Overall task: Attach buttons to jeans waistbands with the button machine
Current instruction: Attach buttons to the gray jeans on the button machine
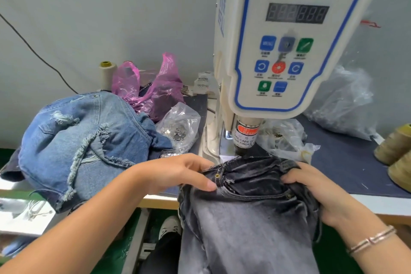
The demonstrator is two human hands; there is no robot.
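Behind both hands' fingers point(289, 179) gripping grey jeans point(244, 207), machine point(289, 40) reads "SERVO BUTTON MACHINE".

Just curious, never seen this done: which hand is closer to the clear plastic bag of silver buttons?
Left. The left hand grips the dark grey jeans just below the clear plastic bag of silver buttons; the right hand holds them farther right.

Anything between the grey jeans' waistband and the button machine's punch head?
Nothing visible. The waistband lies just in front of the punch head, held by the left hand and right hand.
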